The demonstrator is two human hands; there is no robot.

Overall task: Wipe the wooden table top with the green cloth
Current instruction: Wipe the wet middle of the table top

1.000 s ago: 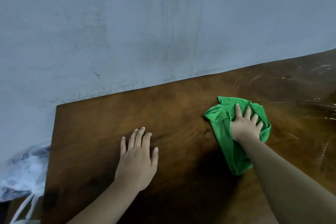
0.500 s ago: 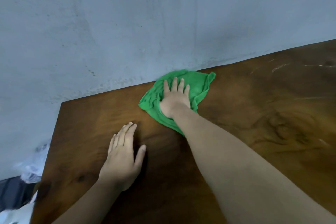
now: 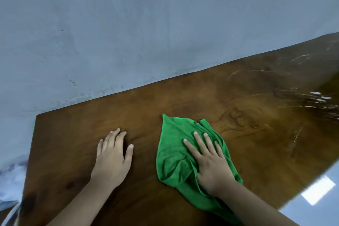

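Your right hand (image 3: 209, 163) lies flat on the green cloth (image 3: 176, 154), palm down, fingers spread and pointing away from you toward the wall (image 3: 146, 24). It pinches nothing; it only presses the cloth onto the wooden table top (image 3: 247, 97). The cloth is crumpled and bunched, and most of it shows to the left of that hand and ahead of its fingertips, with a pointed corner sticking out toward the wall. A strip of it also runs back under your wrist and forearm toward you.

Your left hand (image 3: 111, 159) rests palm down on the bare wood, just to the left of the cloth and not touching it. Its fingers lie close together, the thumb held out to the side toward the cloth.

Beyond your right hand and further right, the wood carries pale streaks and a bright glare. Off the table's edge left of your left hand there is something pale and blurred (image 3: 11, 180); you cannot tell what it is
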